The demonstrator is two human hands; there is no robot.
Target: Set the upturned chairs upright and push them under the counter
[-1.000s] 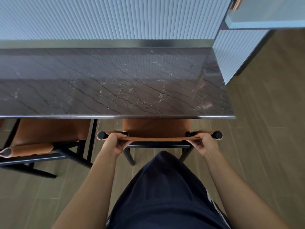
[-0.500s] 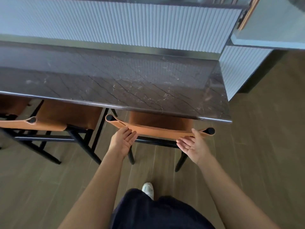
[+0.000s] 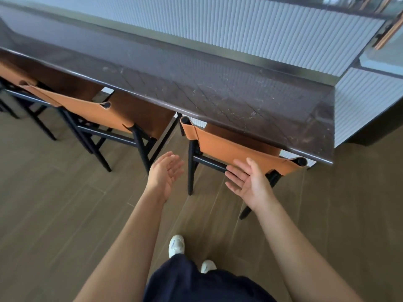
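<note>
A chair with a tan leather back (image 3: 235, 147) and black frame stands upright, its seat tucked under the dark marble counter (image 3: 218, 92). My left hand (image 3: 166, 173) hovers with relaxed fingers just left of that chair, touching nothing. My right hand (image 3: 248, 182) is held with straight fingers in front of the chair's back and black crossbar; contact cannot be told. A second tan chair (image 3: 96, 114) stands upright under the counter to the left, and part of a third chair (image 3: 11, 75) shows at the far left edge.
Wooden plank floor (image 3: 65, 203) stretches in front of the chairs. A ribbed white panel (image 3: 239, 31) rises behind the counter, and the counter's end panel (image 3: 366, 101) stands at the right. My white shoes (image 3: 176, 245) are below the hands.
Both hands have let go of the chair's leather back and pulled away from it with fingers relaxed. The view has backed off and swung left, showing more chairs.
</note>
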